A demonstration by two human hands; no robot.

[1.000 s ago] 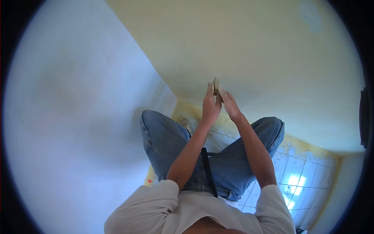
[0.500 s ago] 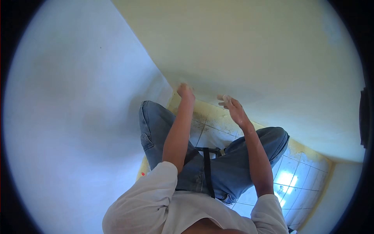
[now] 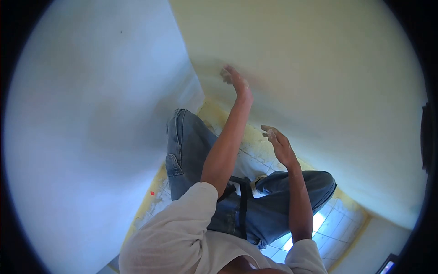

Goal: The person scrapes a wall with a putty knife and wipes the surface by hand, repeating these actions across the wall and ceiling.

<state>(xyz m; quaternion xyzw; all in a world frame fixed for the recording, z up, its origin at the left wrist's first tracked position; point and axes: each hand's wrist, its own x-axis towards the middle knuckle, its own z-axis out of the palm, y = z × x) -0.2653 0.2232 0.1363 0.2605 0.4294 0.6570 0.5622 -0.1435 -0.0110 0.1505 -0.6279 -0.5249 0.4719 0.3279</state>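
Observation:
My left hand [image 3: 235, 80] is raised against the yellowish wall [image 3: 310, 59], close to the corner. Its fingers are smeared by motion, so I cannot tell whether they hold anything. Lower and to the right, my right hand [image 3: 281, 146] hangs in front of the same wall, fingers stretched and apart, nothing in it. Whitish dust shows on its thumb.
A pale bluish wall [image 3: 105, 91] meets the yellowish one at the corner. My bent knees in jeans [image 3: 187, 141] are near both walls. White floor tiles [image 3: 335, 223] have yellow, dirty edges. A small red thing [image 3: 152, 193] lies by the left wall.
My left hand has moved up and to the right along the wall. My right hand has dropped slightly and shifted right. The view has turned a little.

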